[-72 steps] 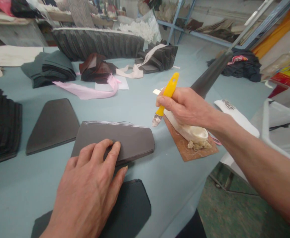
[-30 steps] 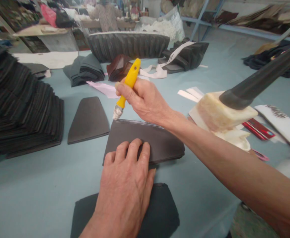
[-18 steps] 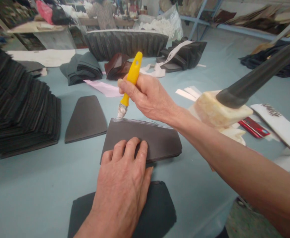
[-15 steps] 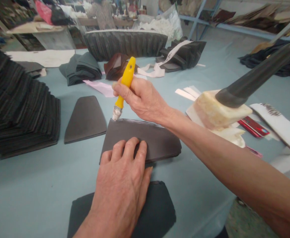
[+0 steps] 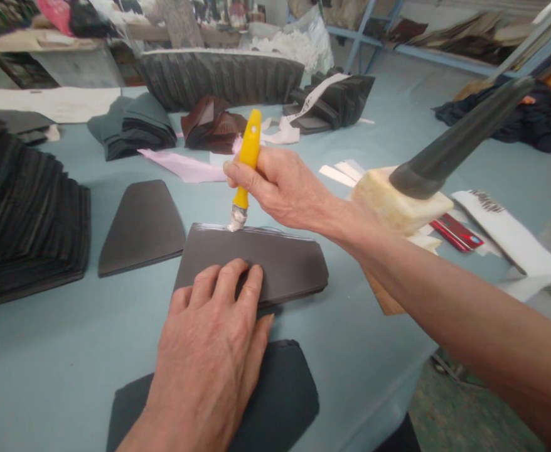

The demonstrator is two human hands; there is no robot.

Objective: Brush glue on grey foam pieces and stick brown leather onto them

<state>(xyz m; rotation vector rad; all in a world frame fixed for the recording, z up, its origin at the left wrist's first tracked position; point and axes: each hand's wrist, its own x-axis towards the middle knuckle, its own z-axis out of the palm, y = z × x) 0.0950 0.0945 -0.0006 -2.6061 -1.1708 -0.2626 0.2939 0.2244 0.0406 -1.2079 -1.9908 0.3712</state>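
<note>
Gripped in my right hand (image 5: 280, 185) is a brush with a yellow handle (image 5: 250, 150), its bristles (image 5: 238, 217) coated in white paste. The bristle tip touches the far edge of a dark trapezoid panel stack (image 5: 289, 263), where a whitish wet streak runs along the rim. My left hand (image 5: 214, 326) lies on that stack with its fingers stretched out, pressing on the near part. Partly under my left wrist sits another dark piece (image 5: 285, 389). A smaller stack of similar panels (image 5: 144, 226) lies just to the left.
A tall pile of dark panels (image 5: 26, 213) stands at left. At right are a cream block with a black handle (image 5: 402, 194), a red object (image 5: 457, 232) and a white strip (image 5: 506, 232). Folded dark pieces (image 5: 134, 125) and a long row of panels (image 5: 223, 81) sit behind.
My right hand has drawn the brush rightward along the panel's far edge, leaving a white streak behind it. My left hand stays on the stack. The whole view has shifted slightly.
</note>
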